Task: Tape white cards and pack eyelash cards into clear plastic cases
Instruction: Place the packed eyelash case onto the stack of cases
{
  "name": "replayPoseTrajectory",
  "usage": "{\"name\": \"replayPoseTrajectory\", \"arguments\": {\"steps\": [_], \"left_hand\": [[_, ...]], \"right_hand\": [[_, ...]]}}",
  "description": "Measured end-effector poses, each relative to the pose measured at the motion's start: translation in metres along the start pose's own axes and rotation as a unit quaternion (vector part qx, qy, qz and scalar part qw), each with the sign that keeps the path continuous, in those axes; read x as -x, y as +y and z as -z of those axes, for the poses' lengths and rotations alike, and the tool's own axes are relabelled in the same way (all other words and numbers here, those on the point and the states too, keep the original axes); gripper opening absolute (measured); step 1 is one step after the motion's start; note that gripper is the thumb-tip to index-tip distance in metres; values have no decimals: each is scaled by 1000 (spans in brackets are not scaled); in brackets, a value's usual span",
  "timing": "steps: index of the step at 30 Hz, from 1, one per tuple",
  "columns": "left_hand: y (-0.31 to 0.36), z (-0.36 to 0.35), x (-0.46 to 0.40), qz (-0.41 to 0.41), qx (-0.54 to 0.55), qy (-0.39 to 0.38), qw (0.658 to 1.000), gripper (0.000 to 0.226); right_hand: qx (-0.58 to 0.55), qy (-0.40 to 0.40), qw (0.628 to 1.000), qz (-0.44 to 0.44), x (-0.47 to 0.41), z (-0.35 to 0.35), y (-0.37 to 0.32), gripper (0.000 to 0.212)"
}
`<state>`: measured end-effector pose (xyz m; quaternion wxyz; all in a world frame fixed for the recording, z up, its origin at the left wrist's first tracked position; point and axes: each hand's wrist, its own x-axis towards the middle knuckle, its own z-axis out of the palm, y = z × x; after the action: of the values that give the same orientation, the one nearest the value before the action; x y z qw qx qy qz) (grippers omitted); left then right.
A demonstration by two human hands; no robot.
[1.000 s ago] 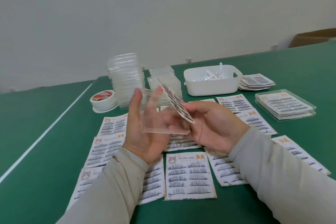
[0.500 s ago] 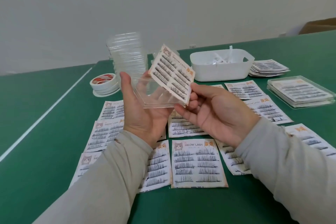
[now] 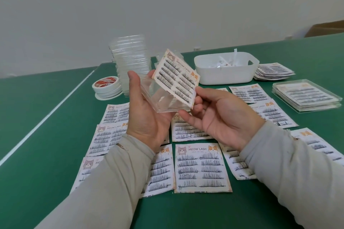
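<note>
Visibly, little is packed: the left hand point(image 3: 149, 117) grips an open clear case point(image 3: 160, 98); the right hand point(image 3: 221, 117) pinches a Meow Lash eyelash card point(image 3: 176, 78) tilted at its mouth; filled cases point(image 3: 305, 95) stack at right; many loose cards point(image 3: 202, 167) await.

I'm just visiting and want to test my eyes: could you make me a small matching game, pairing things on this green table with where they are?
Things:
1. clear case
2. tape rolls
3. white bin
4. packed cases

Places:
A. stacked at the table's far right
B. held in the left hand
C. behind the loose lash cards, right of the tall stack of empty cases
D. left of that tall stack

Pairs: 1-B, 2-D, 3-C, 4-A
</note>
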<state>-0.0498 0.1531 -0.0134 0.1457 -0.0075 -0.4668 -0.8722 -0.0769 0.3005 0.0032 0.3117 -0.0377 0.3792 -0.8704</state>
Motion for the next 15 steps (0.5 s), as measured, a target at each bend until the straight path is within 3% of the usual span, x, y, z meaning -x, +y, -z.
{"name": "replayPoseTrajectory", "arguments": {"steps": [6, 15], "left_hand": [[-1, 0, 4, 5, 1, -1, 1000, 86], [0, 1, -1, 19, 25, -25, 999, 88]], "right_hand": [[-2, 8, 1000, 4, 0, 0, -1, 28], [1, 13, 1000, 11, 0, 0, -2, 35]]}}
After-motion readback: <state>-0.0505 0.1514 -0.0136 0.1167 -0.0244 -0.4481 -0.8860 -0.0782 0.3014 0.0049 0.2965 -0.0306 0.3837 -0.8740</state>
